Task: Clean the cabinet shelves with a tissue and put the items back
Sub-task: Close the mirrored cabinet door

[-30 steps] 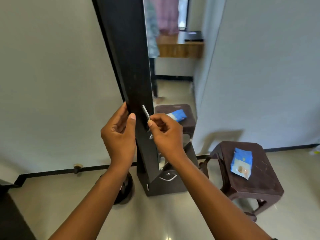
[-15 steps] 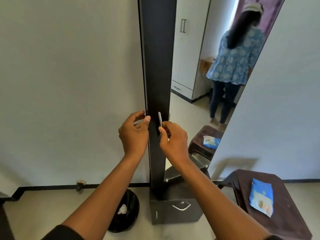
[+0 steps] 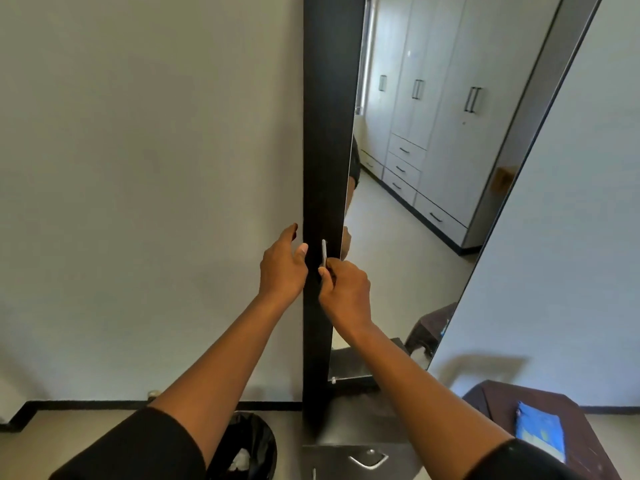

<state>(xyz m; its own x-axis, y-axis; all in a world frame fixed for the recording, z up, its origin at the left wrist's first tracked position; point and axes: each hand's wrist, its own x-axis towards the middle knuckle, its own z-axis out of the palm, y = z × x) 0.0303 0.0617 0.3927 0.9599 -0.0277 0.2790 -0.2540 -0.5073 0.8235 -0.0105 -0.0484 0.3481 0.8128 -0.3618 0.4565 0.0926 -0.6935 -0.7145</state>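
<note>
A tall, narrow black cabinet [image 3: 325, 140] stands against the wall, its mirrored door [image 3: 433, 168] seen almost edge-on. My right hand [image 3: 344, 289] pinches the small silver handle [image 3: 324, 252] on the door's edge. My left hand [image 3: 282, 266] rests against the cabinet's left side, thumb on the black panel and fingers straight. A blue tissue pack [image 3: 540, 433] lies on the dark brown stool [image 3: 588, 445] at the lower right. The shelves are hidden behind the door.
A black bin [image 3: 256, 445] with crumpled white tissue stands on the floor left of the cabinet base. A drawer with a curved metal pull [image 3: 369, 459] is at the bottom. The mirror reflects grey wardrobes and a second stool.
The mirrored door has swung, so its reflection now shows wardrobes instead of a person. My view has risen and closed in. Both hands stay at the door's edge.
</note>
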